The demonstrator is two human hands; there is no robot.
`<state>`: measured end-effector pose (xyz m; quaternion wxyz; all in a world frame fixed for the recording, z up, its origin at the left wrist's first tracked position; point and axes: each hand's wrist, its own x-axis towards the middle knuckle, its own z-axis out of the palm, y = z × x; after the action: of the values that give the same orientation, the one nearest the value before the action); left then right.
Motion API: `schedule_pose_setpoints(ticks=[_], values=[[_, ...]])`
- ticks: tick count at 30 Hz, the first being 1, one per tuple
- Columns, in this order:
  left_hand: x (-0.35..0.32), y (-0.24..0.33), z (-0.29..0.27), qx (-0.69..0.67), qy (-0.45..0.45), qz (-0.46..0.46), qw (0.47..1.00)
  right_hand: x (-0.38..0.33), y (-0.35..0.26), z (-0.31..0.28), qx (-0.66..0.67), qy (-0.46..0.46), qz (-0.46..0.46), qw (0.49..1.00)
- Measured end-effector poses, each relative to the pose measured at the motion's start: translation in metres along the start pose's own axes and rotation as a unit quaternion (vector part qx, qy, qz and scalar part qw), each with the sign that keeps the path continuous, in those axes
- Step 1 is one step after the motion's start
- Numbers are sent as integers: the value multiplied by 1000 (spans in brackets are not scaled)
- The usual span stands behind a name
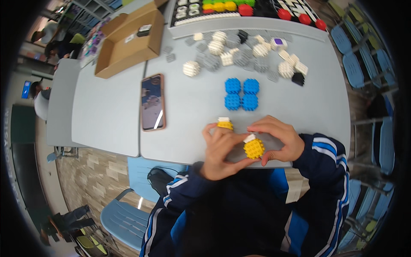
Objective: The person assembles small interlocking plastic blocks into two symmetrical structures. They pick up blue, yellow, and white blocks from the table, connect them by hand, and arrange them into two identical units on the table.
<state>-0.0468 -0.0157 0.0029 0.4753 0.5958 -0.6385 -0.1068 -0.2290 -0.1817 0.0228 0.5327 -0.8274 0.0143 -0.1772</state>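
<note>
My left hand (220, 152) and my right hand (282, 139) close in from both sides on a yellow studded block (254, 149) near the table's front edge. A small white piece (249, 138) sits at its upper left. Both thumbs are at the block's lower side, and the index fingers reach toward the white piece. Another yellow block (225, 125) with a white top shows just beyond my left hand's fingers; whether they grip it or it rests on the table, I cannot tell. Farther off lie four-lobed blue studded blocks (242, 94), grouped in a square.
Loose white, grey and black blocks (244, 58) spread across the back of the table, before a tray (252, 26) of coloured parts. A phone (153, 103) lies at the left, with an open cardboard box (128, 43) beyond it. Blue chairs (128, 220) stand around; people are at the far left.
</note>
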Motion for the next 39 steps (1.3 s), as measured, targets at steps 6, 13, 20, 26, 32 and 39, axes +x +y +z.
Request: schedule_pose_setpoints(ticks=[6,13,20,26,32,39], values=[[-1,3,4,26,6,-35,999,1,3,3,-20,26,3,999],[-2,1,7,85,10,-14,996,3,3,11,-10,57,3,998],[-1,7,14,88,21,-14,996,2,0,24,-62,111,-35,991],[5,4,36,30,53,-30,998,3,4,34,-88,188,-48,977],[10,8,38,51,8,-48,998,4,6,40,-68,226,-56,970],[8,10,41,21,3,-55,998,4,11,54,-66,291,-42,954]])
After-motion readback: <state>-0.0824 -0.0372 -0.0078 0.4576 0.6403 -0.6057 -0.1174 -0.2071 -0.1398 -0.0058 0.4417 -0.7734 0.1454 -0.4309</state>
